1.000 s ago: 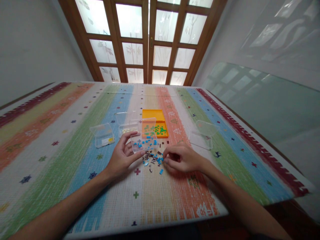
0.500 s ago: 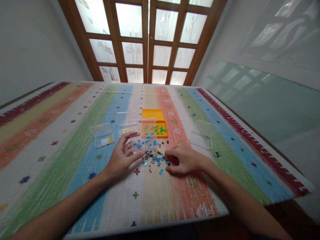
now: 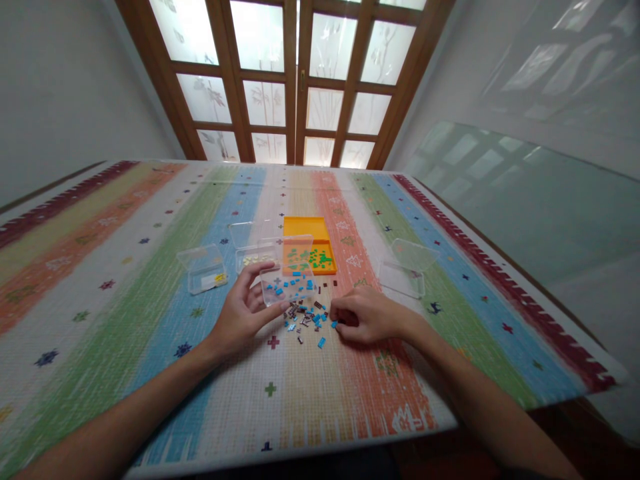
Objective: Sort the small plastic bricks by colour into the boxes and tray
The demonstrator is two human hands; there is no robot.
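My left hand [image 3: 243, 307] is closed around the near left side of a clear plastic box [image 3: 265, 298], its lid standing up behind. Several small blue toy bricks [image 3: 279, 292] lie inside that box. Just right of it, a loose pile of tiny dark brown and blue bricks [image 3: 305, 321] is spread on the tablecloth. My right hand [image 3: 363, 317] rests at the right edge of the pile, thumb and forefinger pinched on a small blue brick [image 3: 334, 325]. Part of the fingers' grip is hidden by the hand itself. A single blue brick [image 3: 321, 343] lies nearer to me.
Behind the pile stands an open orange box [image 3: 327, 270] with green bricks. Left of it are a clear box [image 3: 240, 260] with cream pieces and another clear box [image 3: 200, 287] with yellow pieces. An open clear box [image 3: 403, 283] stands at the right on the striped tablecloth [image 3: 235, 413].
My right thumb has drawn in towards the forefinger, closing on the blue brick at the pile's edge. My left hand and the box it holds have stayed in place.
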